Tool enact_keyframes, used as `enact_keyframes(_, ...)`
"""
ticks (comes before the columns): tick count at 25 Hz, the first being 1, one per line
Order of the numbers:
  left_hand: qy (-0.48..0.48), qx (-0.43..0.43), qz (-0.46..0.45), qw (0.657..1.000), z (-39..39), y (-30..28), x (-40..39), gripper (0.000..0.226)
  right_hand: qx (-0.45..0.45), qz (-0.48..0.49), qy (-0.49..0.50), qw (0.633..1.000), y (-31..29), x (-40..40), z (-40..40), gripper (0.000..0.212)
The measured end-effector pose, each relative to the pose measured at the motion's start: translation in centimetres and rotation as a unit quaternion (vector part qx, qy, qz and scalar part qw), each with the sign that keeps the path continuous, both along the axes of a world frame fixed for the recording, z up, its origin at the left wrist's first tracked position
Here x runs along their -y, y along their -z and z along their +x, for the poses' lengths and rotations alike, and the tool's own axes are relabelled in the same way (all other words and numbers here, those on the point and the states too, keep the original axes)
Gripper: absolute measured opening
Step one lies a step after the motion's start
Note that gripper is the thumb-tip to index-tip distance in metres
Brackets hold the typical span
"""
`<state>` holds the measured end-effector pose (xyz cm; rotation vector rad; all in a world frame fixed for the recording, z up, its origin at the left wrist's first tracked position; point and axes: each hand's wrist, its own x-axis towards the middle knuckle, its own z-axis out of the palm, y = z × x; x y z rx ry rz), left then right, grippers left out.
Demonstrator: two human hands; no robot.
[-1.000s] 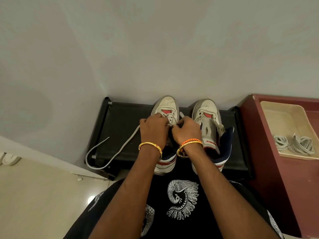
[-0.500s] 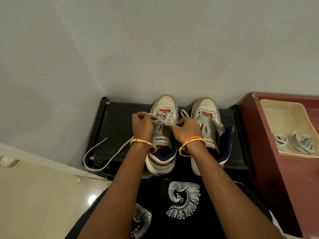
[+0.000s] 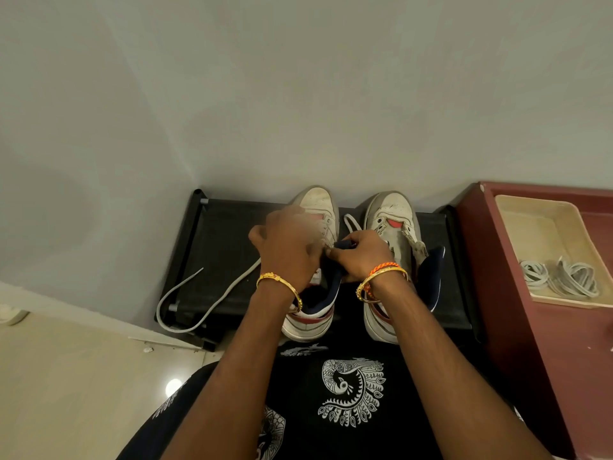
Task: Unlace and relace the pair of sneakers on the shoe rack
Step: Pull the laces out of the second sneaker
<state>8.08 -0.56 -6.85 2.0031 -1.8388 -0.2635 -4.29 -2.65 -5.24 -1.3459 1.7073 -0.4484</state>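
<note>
Sneakers: your pair stands side by side on the black shoe rack (image 3: pixel 219 247), toes to the wall; left sneaker (image 3: pixel 318 207) and right sneaker (image 3: pixel 391 210) are white with red and navy trim.
Left hand: your left hand (image 3: pixel 285 250) hovers over the left sneaker's lace area, blurred; you cannot tell from this view whether its fingers (image 3: pixel 311 227) hold anything.
Right hand: your right hand (image 3: pixel 361 257) has its fingers curled, pinching the navy tongue (image 3: pixel 343 244) of the left sneaker.
Lace: a grey lace (image 3: pixel 199 293) runs from under your left hand across the rack and loops over its front-left edge.
Right sneaker: its navy collar is splayed open, and a short lace end shows beside its toe.
Tray: a beige tray (image 3: pixel 537 227) sits on the red cabinet (image 3: pixel 517 327) to your right, with spare laces (image 3: pixel 560 280) bundled in its near end.
</note>
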Motion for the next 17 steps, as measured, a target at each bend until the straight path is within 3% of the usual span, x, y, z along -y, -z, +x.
enact_keyframes(3, -0.087, -0.19, -0.112, 0.971, 1.0, -1.0, 0.2, 0.006, -0.003, 0.012, -0.001, 1.0, -0.1, -0.1, -0.1, 0.017)
enact_keyframes(4, -0.128, -0.285, -0.156, 0.937, 1.7, -1.5, 0.4, 0.004, -0.005, 0.011, 0.0, 1.0, -0.1, -0.1, -0.1, 0.016)
enact_keyframes(6, -0.22, -0.466, -0.2, 0.833, 3.3, -2.5, 0.5, 0.003, 0.0, 0.005, 0.003, 1.0, 0.0, -0.2, 0.1, 0.019)
enact_keyframes(8, -0.294, -0.594, -0.159, 0.732, 4.2, -2.9, 0.3, 0.012, 0.005, 0.0, 0.002, 1.0, 0.1, -0.2, 0.3, 0.02)
enact_keyframes(9, -0.302, -0.633, -0.133, 0.7, 4.3, -3.0, 0.2, 0.015, 0.005, -0.002, 0.0, 1.0, 0.1, -0.2, 0.3, 0.02)
enact_keyframes(10, -0.289, -0.643, -0.121, 0.699, 4.3, -3.1, 0.0, 0.018, 0.003, -0.004, -0.001, 1.0, 0.1, -0.3, 0.3, 0.02)
enact_keyframes(11, -0.257, -0.625, -0.126, 0.727, 4.0, -3.3, -0.1, 0.021, 0.002, -0.007, -0.001, 1.0, 0.1, -0.3, 0.3, 0.019)
enact_keyframes(12, -0.209, -0.569, -0.128, 0.785, 3.7, -3.2, -0.3, 0.021, 0.002, -0.008, -0.002, 1.0, 0.1, -0.4, 0.2, 0.017)
enact_keyframes(14, -0.085, -0.308, -0.088, 0.943, 2.8, -2.5, -0.7, 0.015, -0.003, -0.004, -0.011, 1.0, -0.1, -0.5, 0.1, 0.015)
enact_keyframes(15, -0.029, -0.151, -0.056, 0.987, 2.2, -1.9, -0.8, 0.019, -0.009, -0.002, -0.016, 1.0, -0.1, -0.5, 0.0, 0.017)
enact_keyframes(16, 0.017, -0.038, -0.017, 0.999, 1.6, -1.3, -0.8, 0.023, -0.016, -0.003, -0.02, 1.0, 0.0, -0.6, 0.0, 0.018)
enact_keyframes(17, 0.039, 0.018, 0.025, 0.999, 0.8, -1.0, -0.8, 0.025, -0.02, -0.006, -0.02, 1.0, 0.0, -0.6, -0.1, 0.018)
